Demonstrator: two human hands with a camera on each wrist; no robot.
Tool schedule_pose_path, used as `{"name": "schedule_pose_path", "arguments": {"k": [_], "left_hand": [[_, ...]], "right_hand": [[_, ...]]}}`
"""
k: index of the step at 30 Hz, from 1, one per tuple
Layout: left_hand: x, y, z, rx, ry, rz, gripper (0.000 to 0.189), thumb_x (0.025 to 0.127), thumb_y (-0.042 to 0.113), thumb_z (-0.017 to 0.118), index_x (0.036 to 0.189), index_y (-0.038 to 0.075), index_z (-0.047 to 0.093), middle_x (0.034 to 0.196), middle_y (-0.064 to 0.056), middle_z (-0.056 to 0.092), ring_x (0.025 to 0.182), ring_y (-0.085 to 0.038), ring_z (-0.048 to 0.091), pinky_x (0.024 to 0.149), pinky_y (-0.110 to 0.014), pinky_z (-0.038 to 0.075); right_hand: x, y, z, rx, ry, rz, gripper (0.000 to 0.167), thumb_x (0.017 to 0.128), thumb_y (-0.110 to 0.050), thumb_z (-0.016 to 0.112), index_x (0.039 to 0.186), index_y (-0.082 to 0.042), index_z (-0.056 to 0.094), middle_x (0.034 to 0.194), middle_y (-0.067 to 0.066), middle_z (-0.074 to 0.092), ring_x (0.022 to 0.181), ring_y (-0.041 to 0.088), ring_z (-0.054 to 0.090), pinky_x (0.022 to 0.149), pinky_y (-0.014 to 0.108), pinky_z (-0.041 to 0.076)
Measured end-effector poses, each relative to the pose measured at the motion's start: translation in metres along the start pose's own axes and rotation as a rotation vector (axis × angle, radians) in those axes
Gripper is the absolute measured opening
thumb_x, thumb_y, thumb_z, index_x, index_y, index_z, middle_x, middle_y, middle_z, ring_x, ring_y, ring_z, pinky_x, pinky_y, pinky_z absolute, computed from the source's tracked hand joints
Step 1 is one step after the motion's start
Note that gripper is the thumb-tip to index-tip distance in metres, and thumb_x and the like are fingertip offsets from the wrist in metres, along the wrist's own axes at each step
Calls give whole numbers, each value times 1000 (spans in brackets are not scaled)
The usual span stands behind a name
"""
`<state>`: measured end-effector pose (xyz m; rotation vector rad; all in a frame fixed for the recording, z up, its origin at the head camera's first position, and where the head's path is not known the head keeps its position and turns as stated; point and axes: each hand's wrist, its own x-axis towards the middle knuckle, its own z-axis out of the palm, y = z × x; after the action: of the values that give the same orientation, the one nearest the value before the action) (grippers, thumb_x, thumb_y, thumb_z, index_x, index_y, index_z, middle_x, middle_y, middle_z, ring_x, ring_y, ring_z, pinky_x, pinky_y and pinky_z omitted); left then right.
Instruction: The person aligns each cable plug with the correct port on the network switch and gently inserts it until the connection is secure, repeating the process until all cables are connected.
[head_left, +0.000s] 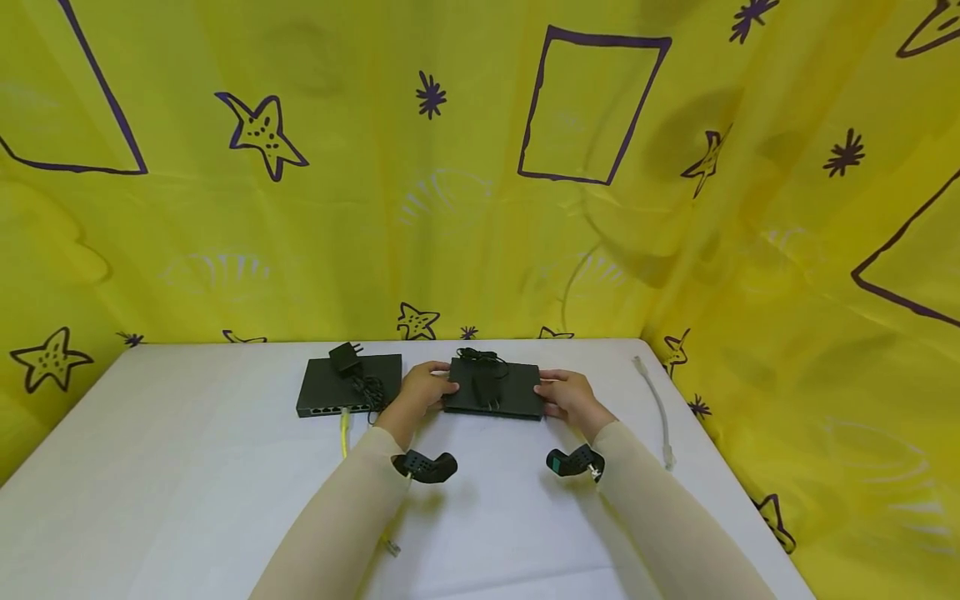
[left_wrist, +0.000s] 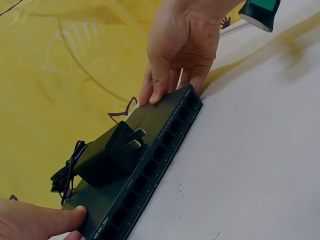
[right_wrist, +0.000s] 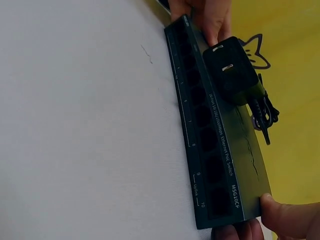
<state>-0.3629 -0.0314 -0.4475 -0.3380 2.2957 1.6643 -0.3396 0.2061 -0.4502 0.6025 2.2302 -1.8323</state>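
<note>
A black Ethernet switch is held between both hands near the back of the table. My left hand grips its left end, thumb on the top face. At the opposite end my right hand holds on, thumb above and fingers beneath, as the right wrist view shows. On top of the switch lies a black power adapter, prongs toward the port side, with its cord bundled behind. The row of ports faces me. Whether the switch touches the table, I cannot tell.
Left of my left hand lies a second black switch, carrying another adapter with a bundled cord. A yellow network cable runs from its front under my left arm. Along the right edge lies a grey cable. Behind hangs a yellow curtain.
</note>
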Motion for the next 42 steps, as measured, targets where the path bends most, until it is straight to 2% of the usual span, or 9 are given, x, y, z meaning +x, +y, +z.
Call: {"name": "schedule_pose_path", "arguments": {"k": [7, 13, 20, 27, 38, 42], "left_hand": [[0, -1, 0, -30, 10, 8, 51, 88, 1, 71, 137, 7, 57, 135, -20, 58, 115, -32, 63, 89, -40, 57], [5, -1, 2, -2, 53, 4, 49, 88, 6, 73, 135, 9, 60, 136, -18, 58, 109, -29, 65, 83, -36, 60], [10, -2, 4, -19, 74, 16, 49, 88, 6, 73, 135, 9, 60, 133, -17, 61, 109, -29, 66, 80, -35, 60], [11, -3, 4, -42, 93, 17, 49, 88, 6, 72, 135, 9, 60, 131, -17, 62, 107, -29, 66, 77, -33, 61], [14, -1, 5, -49, 113, 8, 50, 87, 6, 74, 134, 11, 61, 132, -16, 62, 107, -28, 66, 75, -32, 61], [12, -3, 5, -47, 107, 12, 49, 87, 6, 74, 135, 10, 61, 132, -16, 62, 107, -28, 66, 75, -32, 61]], "right_hand": [[8, -4, -2, -13, -13, 2, 48, 93, -1, 64, 140, -3, 54, 138, 20, 55, 100, 16, 62, 78, 26, 59], [14, -8, -2, -17, -26, 9, 47, 96, -2, 61, 142, -4, 52, 143, 19, 52, 110, 19, 59, 89, 30, 57], [23, -11, 1, -15, -23, -14, 45, 96, -1, 61, 140, -2, 53, 142, 21, 52, 113, 22, 58, 89, 30, 57], [28, -15, 2, -12, -42, -11, 44, 97, 0, 58, 141, 0, 52, 144, 22, 50, 119, 25, 56, 97, 35, 53], [30, -18, 2, -63, -17, -39, 42, 96, -3, 60, 138, 0, 55, 142, 22, 52, 119, 25, 56, 94, 33, 55], [29, -19, -7, -183, -33, -109, 43, 95, -8, 64, 136, 1, 56, 135, 23, 58, 106, 21, 63, 83, 27, 58]]}}
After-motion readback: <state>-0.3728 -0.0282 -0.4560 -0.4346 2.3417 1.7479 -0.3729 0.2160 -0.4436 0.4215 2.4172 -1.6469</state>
